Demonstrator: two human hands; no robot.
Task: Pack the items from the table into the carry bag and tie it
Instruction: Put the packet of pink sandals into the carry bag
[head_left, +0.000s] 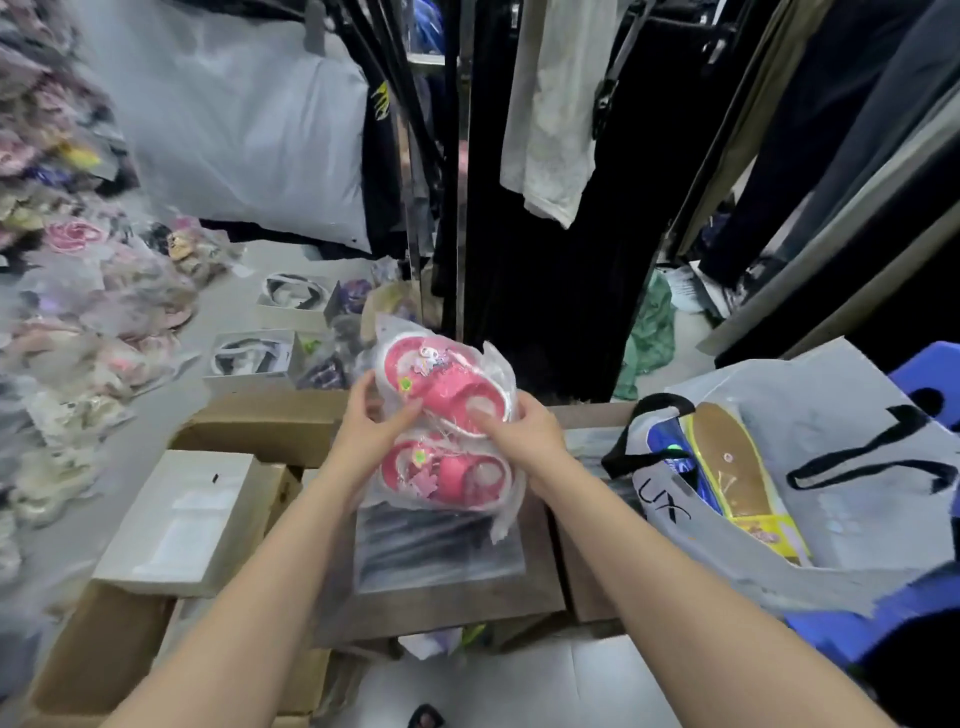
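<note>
A clear plastic packet of pink children's sandals is held up in the middle of the view, above a flat packet of dark clothing on the brown table. My left hand grips the packet's left edge with fingers curled over it. My right hand grips its right side. To the right stands the white carry bag with black handles and black marker writing. Its mouth is open, and a yellow-edged shoe sole and blue packets show inside.
A white box and brown cartons sit left of the table. Bagged footwear is piled on the floor at far left. Dark garments hang on racks straight ahead. A blue stool stands behind the carry bag.
</note>
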